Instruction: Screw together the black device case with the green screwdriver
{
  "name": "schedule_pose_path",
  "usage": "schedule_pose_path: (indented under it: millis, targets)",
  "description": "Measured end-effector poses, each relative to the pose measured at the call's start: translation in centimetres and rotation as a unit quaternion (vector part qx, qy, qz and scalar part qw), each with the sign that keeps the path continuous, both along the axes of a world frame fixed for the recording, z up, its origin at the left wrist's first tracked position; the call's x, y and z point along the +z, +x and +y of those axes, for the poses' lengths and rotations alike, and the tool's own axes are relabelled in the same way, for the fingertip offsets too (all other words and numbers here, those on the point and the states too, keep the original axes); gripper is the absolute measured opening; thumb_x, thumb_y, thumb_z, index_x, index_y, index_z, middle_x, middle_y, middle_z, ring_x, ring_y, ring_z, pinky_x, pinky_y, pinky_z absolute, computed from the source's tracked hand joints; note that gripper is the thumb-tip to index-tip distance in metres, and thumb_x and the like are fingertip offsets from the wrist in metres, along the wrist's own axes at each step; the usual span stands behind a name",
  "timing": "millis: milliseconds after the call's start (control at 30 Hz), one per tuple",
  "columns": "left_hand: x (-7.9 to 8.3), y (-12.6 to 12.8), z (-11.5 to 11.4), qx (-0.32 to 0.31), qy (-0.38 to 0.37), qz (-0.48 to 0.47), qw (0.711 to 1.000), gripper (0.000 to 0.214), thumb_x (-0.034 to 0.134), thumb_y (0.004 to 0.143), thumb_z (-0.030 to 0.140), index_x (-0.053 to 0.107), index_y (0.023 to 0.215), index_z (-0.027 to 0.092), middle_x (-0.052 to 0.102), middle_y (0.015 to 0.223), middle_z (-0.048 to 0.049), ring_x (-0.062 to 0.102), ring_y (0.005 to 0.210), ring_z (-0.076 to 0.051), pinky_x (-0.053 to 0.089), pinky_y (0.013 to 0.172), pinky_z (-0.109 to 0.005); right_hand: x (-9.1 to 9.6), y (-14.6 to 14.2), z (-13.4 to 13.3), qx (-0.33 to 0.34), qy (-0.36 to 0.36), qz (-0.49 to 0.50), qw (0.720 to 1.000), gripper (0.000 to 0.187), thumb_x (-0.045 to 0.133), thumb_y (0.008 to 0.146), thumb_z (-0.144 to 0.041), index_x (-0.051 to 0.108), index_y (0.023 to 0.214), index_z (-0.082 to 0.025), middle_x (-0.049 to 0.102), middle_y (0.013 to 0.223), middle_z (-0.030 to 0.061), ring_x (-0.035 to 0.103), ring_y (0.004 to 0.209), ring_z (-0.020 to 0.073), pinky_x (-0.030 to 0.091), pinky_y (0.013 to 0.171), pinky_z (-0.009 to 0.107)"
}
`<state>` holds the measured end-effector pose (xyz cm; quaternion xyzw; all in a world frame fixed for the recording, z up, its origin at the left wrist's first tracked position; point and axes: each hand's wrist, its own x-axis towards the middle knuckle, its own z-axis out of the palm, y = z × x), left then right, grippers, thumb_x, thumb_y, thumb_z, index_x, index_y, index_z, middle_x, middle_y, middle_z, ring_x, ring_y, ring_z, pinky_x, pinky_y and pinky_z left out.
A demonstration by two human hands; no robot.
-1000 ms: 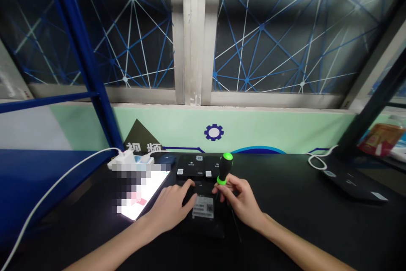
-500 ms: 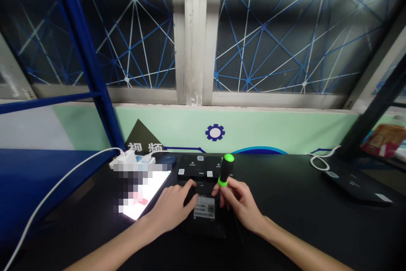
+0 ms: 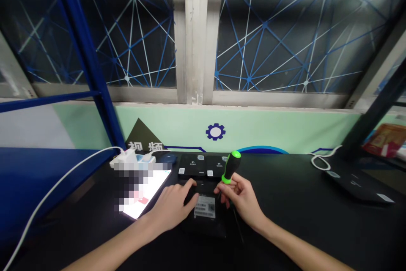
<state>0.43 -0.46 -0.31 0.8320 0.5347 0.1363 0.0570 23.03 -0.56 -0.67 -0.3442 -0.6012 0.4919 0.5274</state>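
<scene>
A black flat box-shaped device (image 3: 209, 226) with a white label (image 3: 204, 207) lies in front of me. My left hand (image 3: 174, 204) holds it by its left side, thumb by the label, index finger toward the far edge. Between the fingers of my right hand (image 3: 240, 197) is a screwdriver (image 3: 233, 165) with a black and green handle, its green cap up and leaning right. The screwdriver stands over the device's far right part; its tip is hidden by my fingers. A thin dark rod or cable (image 3: 237, 225) runs beside the device, below my right hand.
Two black boxes (image 3: 192, 166) sit behind the device. On the left lie a lit phone (image 3: 149, 195), a white power strip (image 3: 127, 160) with a cable and a dark blue mouse (image 3: 167, 159). To the right are another black device (image 3: 355, 185) and a white cable (image 3: 320, 162).
The screwdriver handle has tilted and shifted slightly right, and my right hand has moved a little with it. My left hand and the device stay in place.
</scene>
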Motion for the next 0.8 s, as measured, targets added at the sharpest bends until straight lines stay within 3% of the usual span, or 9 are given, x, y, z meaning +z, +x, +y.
schedule_pose_path:
  millis: [533, 800]
  targets:
    - [0.32, -0.06, -0.21, 0.001, -0.002, 0.002, 1.0, 0.035, 0.036, 0.101, 0.046, 0.056, 0.12, 0.024, 0.071, 0.084, -0.0065, 0.07, 0.077, -0.028, 0.045, 0.067, -0.032, 0.18, 0.3, -0.13, 0.022, 0.021, -0.028, 0.999, 0.037, 0.063, 0.091, -0.051, 0.068, 0.089, -0.014, 0.069, 0.08, 0.007, 0.055, 0.054, 0.0102, 0.045, 0.046, 0.021]
    - [0.12, -0.01, -0.2, -0.007, -0.005, -0.006, 1.0, 0.032, 0.037, 0.101, 0.045, 0.055, 0.119, 0.025, 0.07, 0.081, -0.0038, 0.07, 0.076, -0.027, 0.044, 0.066, -0.032, 0.38, 0.04, -0.31, -0.003, -0.015, -0.018, 1.0, 0.039, 0.074, 0.081, -0.053, 0.063, 0.078, -0.015, 0.059, 0.052, -0.0018, 0.051, 0.042, 0.0091, 0.045, 0.043, 0.021]
